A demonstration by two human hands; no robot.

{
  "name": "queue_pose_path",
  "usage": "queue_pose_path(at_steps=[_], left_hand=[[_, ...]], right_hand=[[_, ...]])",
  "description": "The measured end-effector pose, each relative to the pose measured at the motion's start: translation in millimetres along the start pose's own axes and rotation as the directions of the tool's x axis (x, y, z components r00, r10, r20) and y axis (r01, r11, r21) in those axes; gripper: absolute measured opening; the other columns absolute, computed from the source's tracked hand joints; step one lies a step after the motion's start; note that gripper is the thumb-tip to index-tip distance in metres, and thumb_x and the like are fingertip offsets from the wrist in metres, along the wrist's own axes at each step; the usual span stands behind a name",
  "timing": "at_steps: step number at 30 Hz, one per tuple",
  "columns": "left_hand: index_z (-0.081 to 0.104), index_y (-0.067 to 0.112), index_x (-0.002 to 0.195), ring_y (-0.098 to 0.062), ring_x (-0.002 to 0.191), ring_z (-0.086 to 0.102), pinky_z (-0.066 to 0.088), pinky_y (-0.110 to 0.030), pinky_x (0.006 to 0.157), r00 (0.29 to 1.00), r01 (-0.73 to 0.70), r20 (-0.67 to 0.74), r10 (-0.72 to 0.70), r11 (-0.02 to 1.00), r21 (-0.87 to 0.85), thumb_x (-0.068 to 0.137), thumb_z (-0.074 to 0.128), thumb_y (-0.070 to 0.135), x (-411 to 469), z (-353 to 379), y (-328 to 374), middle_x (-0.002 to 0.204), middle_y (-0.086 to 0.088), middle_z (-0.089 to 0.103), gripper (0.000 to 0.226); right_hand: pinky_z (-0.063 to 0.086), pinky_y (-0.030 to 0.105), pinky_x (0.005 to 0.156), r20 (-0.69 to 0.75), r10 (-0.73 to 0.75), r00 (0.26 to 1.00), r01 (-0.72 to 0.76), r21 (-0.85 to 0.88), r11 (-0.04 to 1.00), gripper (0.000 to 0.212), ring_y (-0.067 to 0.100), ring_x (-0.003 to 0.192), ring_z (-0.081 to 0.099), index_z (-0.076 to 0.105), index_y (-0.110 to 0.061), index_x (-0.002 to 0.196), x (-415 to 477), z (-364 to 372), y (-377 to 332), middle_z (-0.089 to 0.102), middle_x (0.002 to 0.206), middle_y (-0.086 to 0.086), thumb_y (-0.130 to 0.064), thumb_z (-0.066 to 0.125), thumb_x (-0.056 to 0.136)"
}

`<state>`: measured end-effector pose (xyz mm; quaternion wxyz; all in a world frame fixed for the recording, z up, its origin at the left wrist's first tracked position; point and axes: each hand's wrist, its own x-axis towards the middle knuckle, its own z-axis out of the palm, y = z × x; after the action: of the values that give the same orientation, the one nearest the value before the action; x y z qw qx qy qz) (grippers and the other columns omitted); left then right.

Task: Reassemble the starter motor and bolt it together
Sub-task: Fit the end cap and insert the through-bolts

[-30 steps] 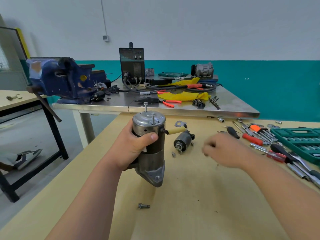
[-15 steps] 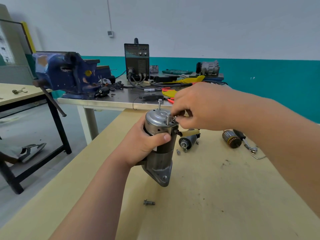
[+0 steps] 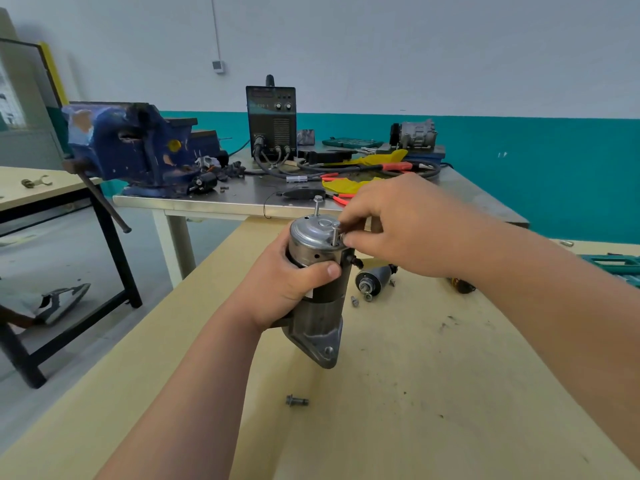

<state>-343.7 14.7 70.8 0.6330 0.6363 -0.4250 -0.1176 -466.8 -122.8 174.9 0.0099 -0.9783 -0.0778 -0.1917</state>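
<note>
Your right hand (image 3: 398, 223) is back from the tool side, fingers (image 3: 353, 240) now pinching the through bolt (image 3: 335, 234), while your left hand (image 3: 291, 289) grips the starter motor (image 3: 311, 237) upright near the worktop's (image 3: 415, 393) far left corner, so looks like hand-threading time.

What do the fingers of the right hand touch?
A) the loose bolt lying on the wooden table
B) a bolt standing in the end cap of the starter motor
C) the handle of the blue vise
B: the right hand pinches the near bolt standing in the end cap of the starter motor, which the left hand grips.
</note>
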Motion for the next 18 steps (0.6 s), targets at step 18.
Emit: queue_pose_path(at_steps=[18], left_hand=[[0.057, 0.027, 0.123, -0.017, 0.109, 0.065, 0.051, -0.034, 0.094, 1.0, 0.003, 0.01, -0.004, 0.999, 0.049, 0.06, 0.08, 0.04, 2.2, 5.9, 2.6, 0.114, 0.002, 0.07, 0.068]], right_hand=[[0.03, 0.012, 0.058, -0.092, 0.112, 0.989, -0.098, 0.147, 0.984, 0.011, -0.019, 0.077, 0.046, 0.07, -0.033, 0.097, -13.9, 11.1, 8.9, 0.05, 0.077, -0.025, -0.03, 0.061, 0.092]])
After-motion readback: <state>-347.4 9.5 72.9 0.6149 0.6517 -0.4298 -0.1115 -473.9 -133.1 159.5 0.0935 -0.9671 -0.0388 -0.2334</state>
